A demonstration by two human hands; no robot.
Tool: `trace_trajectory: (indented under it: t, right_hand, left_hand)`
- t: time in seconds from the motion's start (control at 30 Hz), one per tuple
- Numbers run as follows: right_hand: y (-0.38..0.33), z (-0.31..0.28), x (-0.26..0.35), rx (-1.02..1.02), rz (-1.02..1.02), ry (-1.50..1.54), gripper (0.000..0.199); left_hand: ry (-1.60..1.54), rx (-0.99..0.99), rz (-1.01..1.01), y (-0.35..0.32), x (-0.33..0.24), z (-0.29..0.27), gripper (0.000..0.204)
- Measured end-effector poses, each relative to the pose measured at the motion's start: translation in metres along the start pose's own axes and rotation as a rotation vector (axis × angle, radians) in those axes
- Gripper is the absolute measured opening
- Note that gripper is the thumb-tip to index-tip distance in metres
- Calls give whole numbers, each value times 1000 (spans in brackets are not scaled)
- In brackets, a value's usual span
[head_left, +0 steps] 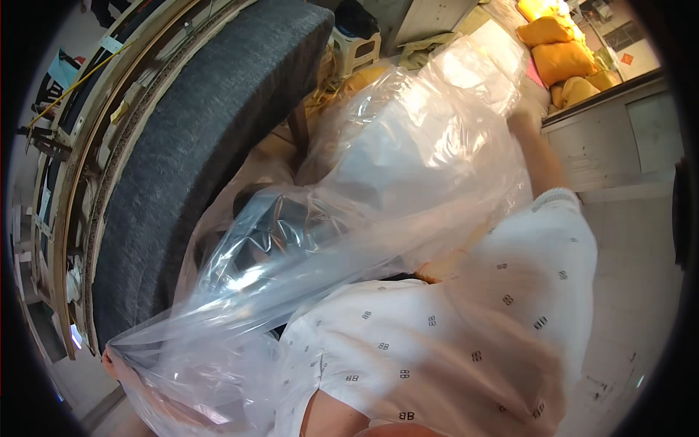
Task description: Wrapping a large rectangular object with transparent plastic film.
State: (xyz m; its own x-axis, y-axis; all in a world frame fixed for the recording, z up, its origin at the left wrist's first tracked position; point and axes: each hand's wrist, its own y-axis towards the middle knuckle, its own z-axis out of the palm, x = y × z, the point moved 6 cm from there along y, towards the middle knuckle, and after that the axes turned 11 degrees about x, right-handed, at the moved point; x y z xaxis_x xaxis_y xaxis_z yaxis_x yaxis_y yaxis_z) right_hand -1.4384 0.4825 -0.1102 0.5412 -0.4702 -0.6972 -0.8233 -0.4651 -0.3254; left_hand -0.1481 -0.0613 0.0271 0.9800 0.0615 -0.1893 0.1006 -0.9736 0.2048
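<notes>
Head view: the left hand (109, 362), low at the left edge, pinches a gathered corner of clear plastic film (437, 146) between closed fingertips. From that corner the film runs in taut, shiny creases up to the right. On the other side, the right forearm (539, 149) reaches upward out of its cuff to the film's upper right edge; the right hand is blurred and largely hidden there, so I cannot tell how its fingers stand.

The film spreads across the middle, loose and puffed up toward the top, with a dark patch showing through it left of centre. A white shirt (451, 320) with small dark motifs fills the lower right, the film lying just in front of it.

Left of the film stands a long dark grey fabric-covered piece (196, 131), looking curved through the lens, and beyond it a frame of narrow boards (91, 160). Farther up are a white plastic stool (358, 52) carrying a black bundle (355, 18), and, at upper right, yellow-orange stuffed sacks (562, 62) in a pile.
</notes>
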Motion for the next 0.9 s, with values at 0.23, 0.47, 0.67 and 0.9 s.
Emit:
trace_trajectory:
  t: [0.23, 0.47, 0.67, 0.9]
  right_hand:
    - [-67, -535, -5, -1298, -600, 1874, 37]
    - [-112, -554, 251, -1113, -984, 753, 43]
    - [-91, -593, 326, -510, -659, 795, 45]
    - [82, -560, 266, -133, -599, 1190, 53]
  left_hand:
    - [123, 45, -228, 21, 85, -25, 44]
    - [106, -19, -374, -32, 139, -19, 47]
    - [277, 197, -427, -73, 216, -60, 49]
    - [-155, -298, -546, -29, 41, -1, 45]
